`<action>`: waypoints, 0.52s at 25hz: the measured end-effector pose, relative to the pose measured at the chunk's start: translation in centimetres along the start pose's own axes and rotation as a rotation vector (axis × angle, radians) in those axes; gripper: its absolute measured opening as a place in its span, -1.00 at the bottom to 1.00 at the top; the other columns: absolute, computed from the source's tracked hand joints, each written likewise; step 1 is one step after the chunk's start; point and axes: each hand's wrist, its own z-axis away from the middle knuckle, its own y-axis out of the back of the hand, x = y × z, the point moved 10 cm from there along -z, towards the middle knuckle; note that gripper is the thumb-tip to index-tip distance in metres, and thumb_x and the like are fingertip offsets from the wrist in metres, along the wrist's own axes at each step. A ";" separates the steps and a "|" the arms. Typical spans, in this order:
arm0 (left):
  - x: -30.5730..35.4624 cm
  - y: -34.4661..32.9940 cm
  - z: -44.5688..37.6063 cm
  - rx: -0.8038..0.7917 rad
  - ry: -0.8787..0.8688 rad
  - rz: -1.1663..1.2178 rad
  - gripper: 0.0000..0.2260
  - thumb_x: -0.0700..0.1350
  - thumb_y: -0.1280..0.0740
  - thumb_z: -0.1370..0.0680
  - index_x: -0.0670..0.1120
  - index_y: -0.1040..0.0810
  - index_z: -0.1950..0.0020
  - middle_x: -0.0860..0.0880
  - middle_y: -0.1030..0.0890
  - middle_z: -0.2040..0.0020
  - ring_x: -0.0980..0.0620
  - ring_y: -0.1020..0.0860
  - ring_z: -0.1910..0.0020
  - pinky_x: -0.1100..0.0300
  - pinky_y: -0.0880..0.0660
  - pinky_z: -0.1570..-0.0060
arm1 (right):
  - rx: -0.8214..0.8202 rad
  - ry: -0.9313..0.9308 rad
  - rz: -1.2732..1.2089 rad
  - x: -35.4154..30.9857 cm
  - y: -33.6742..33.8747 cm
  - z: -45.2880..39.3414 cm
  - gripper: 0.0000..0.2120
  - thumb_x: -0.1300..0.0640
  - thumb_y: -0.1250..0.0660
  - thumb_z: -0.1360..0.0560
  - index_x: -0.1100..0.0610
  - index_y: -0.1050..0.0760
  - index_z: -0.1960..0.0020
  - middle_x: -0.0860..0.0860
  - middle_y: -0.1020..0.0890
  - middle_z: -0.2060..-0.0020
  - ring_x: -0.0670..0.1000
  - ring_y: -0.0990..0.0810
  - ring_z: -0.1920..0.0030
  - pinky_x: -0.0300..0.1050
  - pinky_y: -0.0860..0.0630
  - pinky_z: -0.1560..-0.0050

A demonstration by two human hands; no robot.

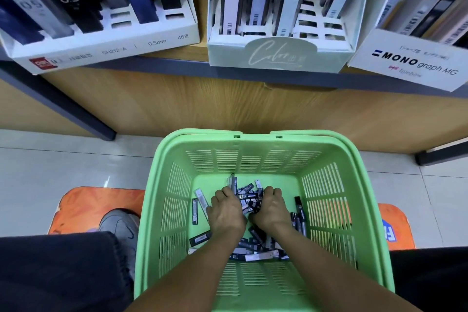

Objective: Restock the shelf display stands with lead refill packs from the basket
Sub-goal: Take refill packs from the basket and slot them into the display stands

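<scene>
Both hands are working in the green basket point(162, 210) at lower centre; the left hand point(226, 213) and right hand point(272, 210) are curling around a heap of lead refill packs point(247, 196), too jumbled to count; restocking looks far from finished, since many packs are lying loose; three display stands are waiting along the top: the HB 0.5 stand point(106, 48), the pale Color stand point(278, 54), the MONO graph stand point(405, 66).

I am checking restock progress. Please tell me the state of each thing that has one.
Basket: on floor, holds loose packs.
Packs: heaped on basket bottom.
Left hand: in basket, curled on packs.
Right hand: in basket, curled on packs.
Left stand: partly filled, empty slots.
Middle stand: partly filled, empty slots.
Right stand: holds packs.
</scene>
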 end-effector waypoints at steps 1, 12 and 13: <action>0.1 -0.1 -0.3 -0.010 -0.018 0.032 -0.50 -0.09 -0.48 -0.50 -0.14 -0.29 -0.30 -0.14 -0.47 -0.23 -0.10 -0.51 -0.20 0.09 -0.48 -0.09 | 0.009 0.005 0.016 -0.1 0.0 0.1 -0.45 0.19 -0.49 -0.43 0.17 -0.29 -0.31 0.09 -0.35 -0.23 0.12 -0.46 -0.21 -0.08 -0.51 0.00; -1.8 1.1 -1.6 0.100 0.068 0.367 -0.79 -0.12 -0.31 -0.62 -0.20 -0.46 -0.20 -0.16 -0.56 -0.12 -0.14 -0.58 -0.08 0.08 -0.48 0.03 | 0.127 -0.014 -0.052 -0.1 1.3 -0.1 -0.48 0.05 -0.50 -0.49 0.20 -0.35 -0.31 0.12 -0.38 -0.24 0.13 -0.44 -0.22 -0.11 -0.46 -0.15; -1.6 0.9 -1.8 0.083 0.069 0.398 -0.80 -0.15 -0.32 -0.61 -0.20 -0.46 -0.19 -0.16 -0.57 -0.11 -0.15 -0.59 -0.07 0.08 -0.48 0.06 | 0.124 -0.022 -0.061 -0.2 1.3 -0.2 -0.51 0.08 -0.48 -0.51 0.21 -0.36 -0.31 0.13 -0.38 -0.24 0.13 -0.46 -0.20 -0.11 -0.46 -0.13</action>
